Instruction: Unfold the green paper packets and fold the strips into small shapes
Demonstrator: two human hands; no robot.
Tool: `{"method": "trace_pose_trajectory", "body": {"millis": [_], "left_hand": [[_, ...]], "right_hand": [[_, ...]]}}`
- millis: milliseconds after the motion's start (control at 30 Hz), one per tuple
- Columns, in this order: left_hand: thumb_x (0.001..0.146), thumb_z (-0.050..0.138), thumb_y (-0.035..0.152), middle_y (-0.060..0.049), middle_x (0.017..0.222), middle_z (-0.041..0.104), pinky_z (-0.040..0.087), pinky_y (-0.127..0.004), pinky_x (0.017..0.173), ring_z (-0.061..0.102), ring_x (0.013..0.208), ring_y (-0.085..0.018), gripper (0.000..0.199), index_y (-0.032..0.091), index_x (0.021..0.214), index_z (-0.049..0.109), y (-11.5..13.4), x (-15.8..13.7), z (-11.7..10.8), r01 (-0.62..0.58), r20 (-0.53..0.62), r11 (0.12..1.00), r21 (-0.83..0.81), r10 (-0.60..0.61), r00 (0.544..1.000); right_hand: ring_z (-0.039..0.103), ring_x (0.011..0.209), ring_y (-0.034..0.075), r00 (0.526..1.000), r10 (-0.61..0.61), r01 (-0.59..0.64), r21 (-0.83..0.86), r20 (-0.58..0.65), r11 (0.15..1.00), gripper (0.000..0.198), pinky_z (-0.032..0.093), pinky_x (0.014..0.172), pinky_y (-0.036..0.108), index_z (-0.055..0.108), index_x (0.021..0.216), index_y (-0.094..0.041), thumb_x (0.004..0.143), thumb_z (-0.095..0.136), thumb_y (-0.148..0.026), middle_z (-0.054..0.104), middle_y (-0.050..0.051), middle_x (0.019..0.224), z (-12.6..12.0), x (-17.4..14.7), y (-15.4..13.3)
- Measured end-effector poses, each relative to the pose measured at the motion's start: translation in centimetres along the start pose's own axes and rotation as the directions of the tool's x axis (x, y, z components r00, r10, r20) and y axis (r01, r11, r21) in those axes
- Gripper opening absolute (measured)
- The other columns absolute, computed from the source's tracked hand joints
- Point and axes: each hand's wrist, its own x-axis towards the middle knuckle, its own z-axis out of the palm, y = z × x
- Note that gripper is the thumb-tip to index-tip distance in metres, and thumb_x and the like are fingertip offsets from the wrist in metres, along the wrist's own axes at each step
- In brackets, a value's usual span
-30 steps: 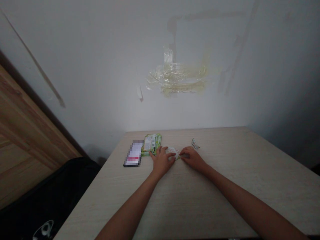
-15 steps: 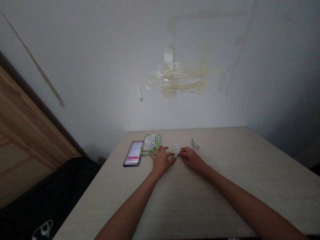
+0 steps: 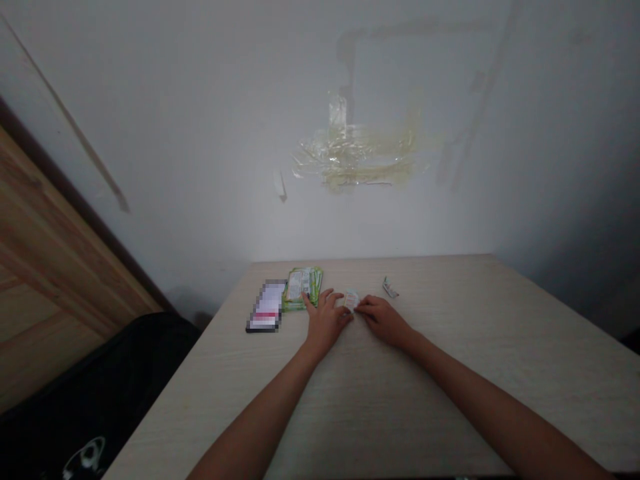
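A small white paper piece with faint coloured print [image 3: 351,299] lies on the table between my hands. My left hand [image 3: 326,321] has its thumb and forefinger closed at the paper's lower left edge, while its other fingers spread towards the green packets. From the other side my right hand [image 3: 384,320] pinches the paper's right edge, fingers pressed together. The fingertips cover the paper's lower part. A stack of green-and-white printed packets [image 3: 303,285] sits just beyond my left fingers.
A phone [image 3: 267,307] with a lit, blurred screen lies left of the packets. A small crumpled wrapper [image 3: 390,287] rests behind my right hand. The pale wooden table [image 3: 475,313] meets a wall [image 3: 200,167] with old tape on it. A black bag [image 3: 110,373] stands at the left.
My left fingers have shifted slightly right and spread a little differently, off the packets' lower corner. The right hand stays at the paper, almost unmoved.
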Motion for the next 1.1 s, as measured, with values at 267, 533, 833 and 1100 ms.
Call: {"method": "trace_pose_trajectory", "body": {"millis": [267,533,833,1100], "left_hand": [[0.085,0.065,0.033,-0.001,0.123,0.066,-0.009,-0.078,0.105,0.046,0.129,-0.029,0.008,0.031,0.085,0.073,0.03,-0.06,0.18,-0.023,-0.045,1.0,-0.003,0.023,0.999],[0.084,0.064,0.028,-0.002,0.127,0.064,-0.009,-0.079,0.105,0.047,0.129,-0.028,0.009,0.028,0.083,0.072,0.36,0.37,0.34,-0.027,-0.033,1.0,-0.014,0.027,0.999],[0.085,0.062,0.028,-0.006,0.143,0.05,-0.005,-0.076,0.108,0.038,0.136,-0.029,0.01,0.024,0.084,0.07,0.56,0.72,0.21,0.052,0.017,0.999,0.017,-0.052,0.998],[0.085,0.059,0.025,-0.004,0.144,0.05,-0.006,-0.076,0.108,0.038,0.136,-0.03,0.01,0.024,0.084,0.069,0.78,0.81,0.35,0.051,0.006,0.997,0.052,-0.052,0.999]], "right_hand": [[0.06,0.1,0.021,1.0,-0.015,0.015,-0.052,0.009,0.999,0.037,0.046,0.093,0.037,0.072,0.11,-0.024,0.083,0.055,-0.006,0.067,0.008,0.102,0.17,-0.11,0.2],[0.06,0.098,0.019,0.999,-0.008,0.01,-0.049,0.031,0.999,0.036,0.045,0.093,0.035,0.073,0.107,-0.024,0.083,0.055,-0.005,0.067,0.006,0.1,0.29,0.07,0.41],[0.058,0.109,0.019,0.998,0.034,-0.034,0.005,0.062,0.999,0.037,0.045,0.099,0.036,0.072,0.109,-0.023,0.085,0.051,-0.006,0.067,0.008,0.112,0.05,0.0,-0.07],[0.06,0.113,0.019,0.998,0.024,-0.025,0.021,0.064,0.999,0.041,0.041,0.107,0.043,0.07,0.114,-0.024,0.083,0.051,-0.005,0.069,0.007,0.12,0.01,-0.23,0.31]]}}
